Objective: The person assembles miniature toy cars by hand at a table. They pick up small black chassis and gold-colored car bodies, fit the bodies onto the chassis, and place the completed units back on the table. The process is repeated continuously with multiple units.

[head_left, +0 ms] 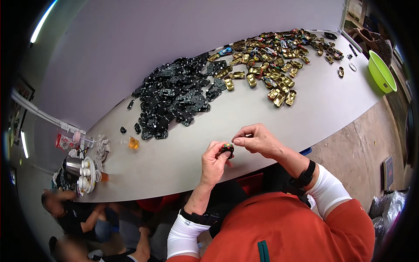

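Note:
Near the front edge of the table, my left hand is closed around a small toy car, dark with red, yellow and green patches. Just to its right is my right hand, thumb and forefinger drawn together at the car's side. Whether a tiny part sits between those fingertips is too small to tell. Beyond my hands lies a big heap of black toy-car bases. Right of that heap spreads a pile of toy cars, mostly gold with some coloured ones.
A lime-green basin stands at the table's right end. At the left end are a round tray with small white cups, a glass of amber drink and a crumpled cloth. Two people sit at the lower left.

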A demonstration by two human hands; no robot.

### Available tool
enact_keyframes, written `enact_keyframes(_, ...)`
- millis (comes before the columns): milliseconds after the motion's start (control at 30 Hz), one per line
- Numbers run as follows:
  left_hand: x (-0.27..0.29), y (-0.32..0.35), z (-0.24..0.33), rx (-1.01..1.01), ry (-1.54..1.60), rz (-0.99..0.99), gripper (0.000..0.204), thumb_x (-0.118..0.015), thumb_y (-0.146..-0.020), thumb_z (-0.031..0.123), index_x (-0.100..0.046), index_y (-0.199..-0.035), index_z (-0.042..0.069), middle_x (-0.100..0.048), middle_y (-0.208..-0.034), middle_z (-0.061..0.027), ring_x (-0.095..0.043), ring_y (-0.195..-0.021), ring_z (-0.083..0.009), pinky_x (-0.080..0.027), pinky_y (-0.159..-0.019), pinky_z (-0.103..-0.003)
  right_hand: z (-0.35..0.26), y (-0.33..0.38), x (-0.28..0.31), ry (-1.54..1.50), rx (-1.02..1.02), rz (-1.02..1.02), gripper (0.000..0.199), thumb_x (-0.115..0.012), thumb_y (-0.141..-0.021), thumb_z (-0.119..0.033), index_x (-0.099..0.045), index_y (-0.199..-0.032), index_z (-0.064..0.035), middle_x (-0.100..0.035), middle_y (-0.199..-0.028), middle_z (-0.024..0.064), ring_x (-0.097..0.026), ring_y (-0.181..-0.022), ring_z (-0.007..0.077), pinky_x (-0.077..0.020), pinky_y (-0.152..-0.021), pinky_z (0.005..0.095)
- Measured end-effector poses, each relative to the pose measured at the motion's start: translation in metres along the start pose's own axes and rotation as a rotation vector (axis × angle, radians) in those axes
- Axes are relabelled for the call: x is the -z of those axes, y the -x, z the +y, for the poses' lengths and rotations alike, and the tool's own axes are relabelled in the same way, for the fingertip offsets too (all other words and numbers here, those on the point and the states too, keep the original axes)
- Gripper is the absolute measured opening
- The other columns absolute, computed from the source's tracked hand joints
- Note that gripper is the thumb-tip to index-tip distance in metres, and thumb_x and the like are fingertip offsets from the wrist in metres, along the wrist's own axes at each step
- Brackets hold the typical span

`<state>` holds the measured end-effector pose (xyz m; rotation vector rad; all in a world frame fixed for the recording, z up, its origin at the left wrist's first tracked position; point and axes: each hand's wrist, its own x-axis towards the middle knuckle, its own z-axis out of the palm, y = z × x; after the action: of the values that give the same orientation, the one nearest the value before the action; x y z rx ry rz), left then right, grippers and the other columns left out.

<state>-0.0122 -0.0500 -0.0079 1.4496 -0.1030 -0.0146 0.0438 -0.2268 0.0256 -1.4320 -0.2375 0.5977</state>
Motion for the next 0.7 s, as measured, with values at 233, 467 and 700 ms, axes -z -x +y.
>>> enact_keyframes(233,-0.001,0.005,0.005,-0.101,-0.387,-0.081,0.017,-0.055,-0.082,-0.004,-0.058,-0.099,-0.002,-0.050,-0.077,-0.0015,-0.050,-0.063,-0.0076,-0.041,-0.047,-0.019,0.012,-0.009,-0.004,0.564,0.257,-0.069,0.014,-0.065,-0.079,-0.014,-0.063,-0.078,0.0003,-0.058,-0.065,0.0025,-0.051,-0.058,0.0103,-0.0420,-0.052,0.0273)
enact_keyframes(467,0.005,0.000,0.015,0.409,0.096,-0.020,0.012,-0.057,-0.084,0.005,-0.061,-0.094,0.001,-0.050,-0.070,0.0019,-0.046,-0.053,-0.0035,-0.033,-0.040,-0.014,0.020,-0.004,-0.003,0.458,0.224,-0.009,0.014,-0.057,-0.083,-0.009,-0.063,-0.085,0.0033,-0.058,-0.065,0.0055,-0.054,-0.057,0.0118,-0.0446,-0.052,0.0285)
enact_keyframes(700,0.008,0.000,0.007,0.358,0.033,-0.046,0.016,-0.055,-0.085,0.005,-0.061,-0.098,-0.001,-0.053,-0.075,0.0001,-0.047,-0.053,-0.0043,-0.032,-0.039,-0.014,0.019,0.003,-0.003,0.281,0.009,-0.052,0.014,-0.056,-0.083,-0.008,-0.064,-0.088,0.0028,-0.059,-0.063,0.0053,-0.053,-0.051,0.0092,-0.0451,-0.048,0.0236)
